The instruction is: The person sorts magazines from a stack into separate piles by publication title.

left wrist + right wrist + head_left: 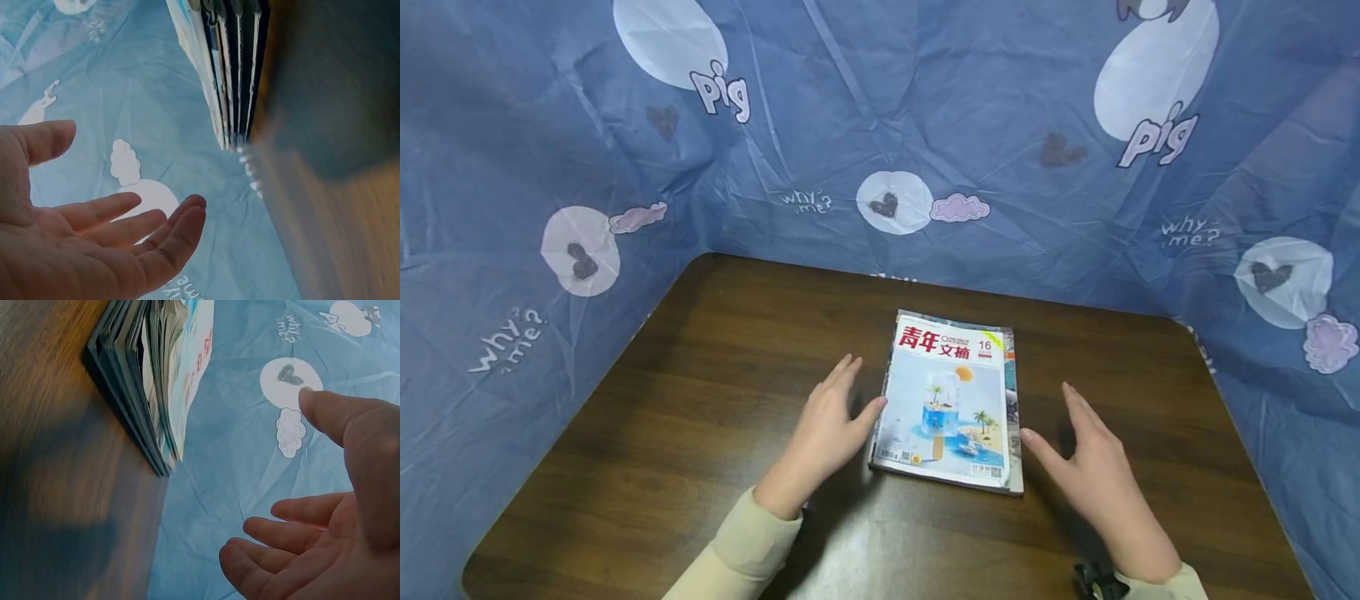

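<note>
A stack of several magazines lies on the brown wooden table, its top magazine (pixel 951 400) showing a light blue cover with red Chinese lettering and an ice-pop picture. My left hand (pixel 827 425) is on the left of the stack, fingers spread and thumb tip right at its left edge. On the other side my right hand (pixel 1093 467) is held with straight fingers, thumb toward the stack's right edge. Both palms face inward and hold nothing. The layered page edges of the magazine stack (pixel 234 75) show in the left wrist view, and the magazine stack (pixel 147 381) also appears in the right wrist view.
The wooden table (pixel 700 400) has rounded corners and extends around the stack on all sides. A blue cloth (pixel 820 100) printed with "pig" and "why me?" hangs behind and beside the table. A dark watch-like band (pixel 1097 579) is at the right wrist.
</note>
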### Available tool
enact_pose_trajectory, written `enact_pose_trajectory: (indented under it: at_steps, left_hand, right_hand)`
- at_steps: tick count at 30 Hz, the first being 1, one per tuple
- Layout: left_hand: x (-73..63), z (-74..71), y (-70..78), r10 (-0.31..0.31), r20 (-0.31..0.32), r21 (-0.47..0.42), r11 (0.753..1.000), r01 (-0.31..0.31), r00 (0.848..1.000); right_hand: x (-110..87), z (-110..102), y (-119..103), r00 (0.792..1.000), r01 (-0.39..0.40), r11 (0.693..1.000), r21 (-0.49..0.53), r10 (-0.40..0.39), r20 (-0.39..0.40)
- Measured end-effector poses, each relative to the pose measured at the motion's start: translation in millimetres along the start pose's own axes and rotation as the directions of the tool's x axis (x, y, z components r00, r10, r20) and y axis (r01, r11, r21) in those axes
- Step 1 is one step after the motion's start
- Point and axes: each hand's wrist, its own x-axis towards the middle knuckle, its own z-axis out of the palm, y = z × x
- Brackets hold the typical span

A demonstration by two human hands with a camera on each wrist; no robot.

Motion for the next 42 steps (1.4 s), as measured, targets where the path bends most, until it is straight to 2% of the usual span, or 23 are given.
enact_pose_trajectory:
  at_steps: [10,17,29,36,42]
  left_hand:
    - [7.9,9.7,2.7,-0.014,-0.006,-0.036,0.999,0.014,1.0]
    - [11.7,15.4,-0.9,-0.04,0.003,-0.044,0.998,0.04,0.999]
    - [29.5,32.4,-6.9,-0.097,0.048,-0.001,0.995,0.097,0.994]
    - [34.8,36.8,-5.0,-0.177,0.103,0.0,0.984,0.178,0.979]
    - [37.8,41.2,-6.9,-0.216,0.124,0.033,0.976,0.214,0.968]
  right_hand:
    - [9.9,7.3,-7.2,0.999,-0.044,0.998,0.041,0.043,0.011]
    - [13.9,12.4,-10.7,0.995,-0.089,0.991,0.097,0.085,0.043]
    - [23.5,25.9,-10.7,0.993,-0.111,0.976,0.185,0.102,0.056]
    - [27.9,32.8,-12.8,0.985,-0.171,0.963,0.208,0.16,0.068]
    - [31.4,37.1,-12.3,0.973,-0.225,0.949,0.223,0.207,0.103]
